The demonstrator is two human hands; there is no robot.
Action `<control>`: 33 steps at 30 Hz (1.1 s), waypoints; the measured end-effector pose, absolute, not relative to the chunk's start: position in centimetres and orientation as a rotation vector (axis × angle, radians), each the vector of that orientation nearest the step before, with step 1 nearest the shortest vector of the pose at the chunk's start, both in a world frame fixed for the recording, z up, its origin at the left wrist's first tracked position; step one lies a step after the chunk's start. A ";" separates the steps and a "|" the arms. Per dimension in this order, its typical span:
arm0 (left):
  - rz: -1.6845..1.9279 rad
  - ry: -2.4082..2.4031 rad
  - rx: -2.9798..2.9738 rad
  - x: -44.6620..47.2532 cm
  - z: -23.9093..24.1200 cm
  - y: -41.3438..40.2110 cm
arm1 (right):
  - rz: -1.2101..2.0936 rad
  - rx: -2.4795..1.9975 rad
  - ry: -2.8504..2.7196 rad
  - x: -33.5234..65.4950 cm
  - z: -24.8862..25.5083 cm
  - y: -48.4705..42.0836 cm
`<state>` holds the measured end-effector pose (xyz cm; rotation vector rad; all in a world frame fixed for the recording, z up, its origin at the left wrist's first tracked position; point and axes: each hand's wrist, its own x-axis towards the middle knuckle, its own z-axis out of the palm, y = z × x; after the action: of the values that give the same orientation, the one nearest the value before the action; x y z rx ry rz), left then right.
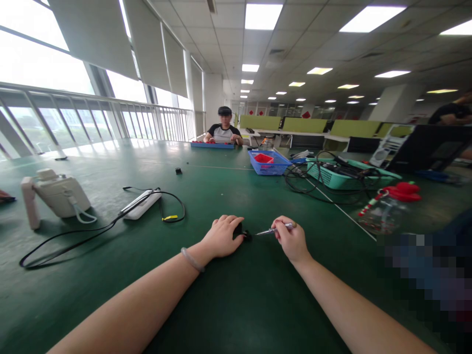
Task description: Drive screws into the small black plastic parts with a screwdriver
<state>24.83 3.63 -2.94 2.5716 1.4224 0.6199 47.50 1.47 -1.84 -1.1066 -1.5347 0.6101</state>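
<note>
My left hand [222, 237] rests on the green table [236, 295] with its fingers curled around a small black part [241, 232]. My right hand [291, 241] grips a thin silver screwdriver [273, 229]. The screwdriver's tip points left and touches the black part. A pale bracelet [191, 259] circles my left wrist.
A white phone [55, 196] and a white box with a black cable [142, 204] lie at the left. A blue basket [268, 162], a teal basket of cables [342, 177] and a red-lidded jar [387, 209] stand at the right. A person sits across the table.
</note>
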 end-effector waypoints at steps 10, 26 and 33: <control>0.508 1.387 2.555 27.5 -2.6 1.4 | 0.580 -1.127 -1.358 48.9 -2.9 3.2; 0.361 1.350 2.507 19.5 -2.2 -0.9 | 0.479 -1.151 -1.466 48.5 -2.6 2.5; 0.287 1.635 2.457 7.2 -2.5 -1.3 | 0.383 -1.161 -1.549 48.4 -2.5 2.3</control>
<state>7.19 -1.30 -2.46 2.4568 1.6355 0.2873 48.40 2.33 -2.55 -1.1607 -1.5492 0.3835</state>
